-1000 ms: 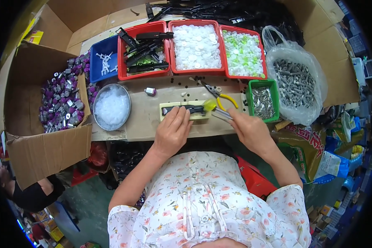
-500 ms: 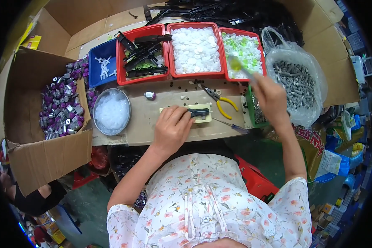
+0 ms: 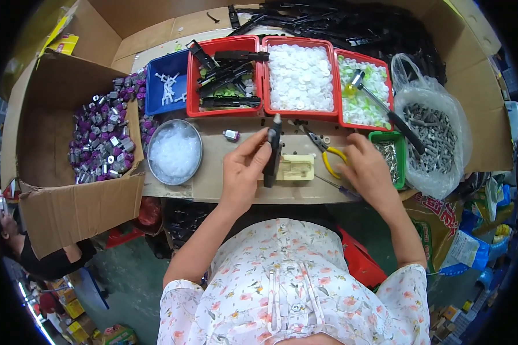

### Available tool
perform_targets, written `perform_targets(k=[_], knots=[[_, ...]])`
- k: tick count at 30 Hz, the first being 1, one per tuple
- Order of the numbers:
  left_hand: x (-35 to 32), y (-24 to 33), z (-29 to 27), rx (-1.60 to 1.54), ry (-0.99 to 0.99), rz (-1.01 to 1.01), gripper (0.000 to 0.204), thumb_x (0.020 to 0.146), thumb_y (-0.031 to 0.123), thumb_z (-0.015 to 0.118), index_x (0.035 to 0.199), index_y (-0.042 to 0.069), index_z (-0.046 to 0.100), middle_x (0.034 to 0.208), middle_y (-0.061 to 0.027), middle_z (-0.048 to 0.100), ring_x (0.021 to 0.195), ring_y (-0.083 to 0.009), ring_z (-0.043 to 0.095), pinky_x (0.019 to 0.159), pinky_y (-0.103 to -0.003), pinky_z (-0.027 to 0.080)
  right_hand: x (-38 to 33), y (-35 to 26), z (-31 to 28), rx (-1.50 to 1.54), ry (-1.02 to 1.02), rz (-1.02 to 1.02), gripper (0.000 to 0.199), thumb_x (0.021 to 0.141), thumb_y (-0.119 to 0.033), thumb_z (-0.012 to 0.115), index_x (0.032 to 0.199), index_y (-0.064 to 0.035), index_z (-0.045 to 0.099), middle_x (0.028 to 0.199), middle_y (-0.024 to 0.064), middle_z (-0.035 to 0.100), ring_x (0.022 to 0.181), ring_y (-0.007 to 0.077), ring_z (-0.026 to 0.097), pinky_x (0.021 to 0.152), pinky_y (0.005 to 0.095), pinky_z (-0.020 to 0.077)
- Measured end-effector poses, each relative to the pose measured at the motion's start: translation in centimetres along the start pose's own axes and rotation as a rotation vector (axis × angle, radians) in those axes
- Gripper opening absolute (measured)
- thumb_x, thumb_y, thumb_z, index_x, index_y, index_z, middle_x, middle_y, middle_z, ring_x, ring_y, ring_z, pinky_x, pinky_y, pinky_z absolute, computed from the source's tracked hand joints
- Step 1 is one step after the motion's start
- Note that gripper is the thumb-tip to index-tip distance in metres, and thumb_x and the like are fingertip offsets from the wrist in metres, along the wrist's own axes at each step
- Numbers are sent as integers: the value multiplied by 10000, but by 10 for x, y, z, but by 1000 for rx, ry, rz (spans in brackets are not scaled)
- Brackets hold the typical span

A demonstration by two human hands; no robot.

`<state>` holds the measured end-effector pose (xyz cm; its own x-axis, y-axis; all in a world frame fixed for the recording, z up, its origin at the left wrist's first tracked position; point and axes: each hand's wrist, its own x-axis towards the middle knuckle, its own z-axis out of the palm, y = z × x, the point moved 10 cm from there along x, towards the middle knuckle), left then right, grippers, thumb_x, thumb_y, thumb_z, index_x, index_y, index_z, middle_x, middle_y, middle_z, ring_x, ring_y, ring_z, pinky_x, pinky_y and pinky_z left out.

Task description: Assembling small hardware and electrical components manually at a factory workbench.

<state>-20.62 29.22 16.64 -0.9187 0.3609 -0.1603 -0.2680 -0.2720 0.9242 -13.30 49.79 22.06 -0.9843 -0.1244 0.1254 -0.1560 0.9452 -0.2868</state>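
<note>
At the far left of the bench, an open brown cardboard box [image 3: 52,144] lies on its side, heaped with small purple and silver parts [image 3: 101,138]. Just right of it sits a round metal bowl of clear plastic bits [image 3: 174,151], with a blue bin of white pieces [image 3: 167,86] beyond it. Further right, a red tray of black plastic parts [image 3: 227,77] stands at the far edge of the brown work board [image 3: 213,172].

Near the middle, the left hand [image 3: 243,172] is clamped around a long black plastic bar [image 3: 272,150], thumb and fingers closed on it, holding it upright over the board beside a pale yellow jig block [image 3: 296,167]. Beyond are a red tray of white discs [image 3: 301,77] and a red tray of pale green discs [image 3: 362,95].

Yellow-handled pliers [image 3: 328,152] lie just right of the jig. The right hand [image 3: 367,169] rests on the board with fingers curled loosely together; whether it grips anything I cannot tell. Right of it stand a green bin of metal screws [image 3: 390,152] and a clear bag of grey metal parts [image 3: 437,138].
</note>
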Motion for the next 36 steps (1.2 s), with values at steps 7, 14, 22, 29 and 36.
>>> perform_targets(k=[7,14,22,29,36], knots=[[-2,-13,-2,-353,-5,-186,331,992,208,593,1260,12,595,983,-74,672,817,-129,656,728,-249,507,15,-10,31,-80,-177,67,225,748,-134,706,870,24,603,1112,194,555,991,358,542,812,438,458],[-10,-1,-13,-93,27,-58,345,959,105,630,1287,6,587,1000,-86,671,844,-162,673,752,-277,525,23,-1,38,-155,-63,125,157,685,-51,611,814,37,597,974,193,529,934,361,533,782,437,449],[-17,-4,-4,0,-49,-24,336,929,47,661,1251,-37,613,1008,-67,660,854,-102,648,738,-214,520,10,-16,-4,425,80,108,150,700,23,519,842,65,541,946,196,524,811,355,549,715,386,454],[-17,2,15,154,-92,77,310,914,6,660,1213,-70,622,1008,-96,668,826,-152,674,765,-261,548,-1,-44,-15,403,131,-40,267,697,80,472,925,46,606,1125,192,579,988,359,588,854,375,465],[-19,6,26,180,-124,111,297,907,21,670,1184,-76,630,1001,-71,631,793,-115,637,712,-237,531,-5,-50,-9,318,87,-112,414,680,101,480,1078,34,572,1184,193,571,1086,385,556,946,409,430]])
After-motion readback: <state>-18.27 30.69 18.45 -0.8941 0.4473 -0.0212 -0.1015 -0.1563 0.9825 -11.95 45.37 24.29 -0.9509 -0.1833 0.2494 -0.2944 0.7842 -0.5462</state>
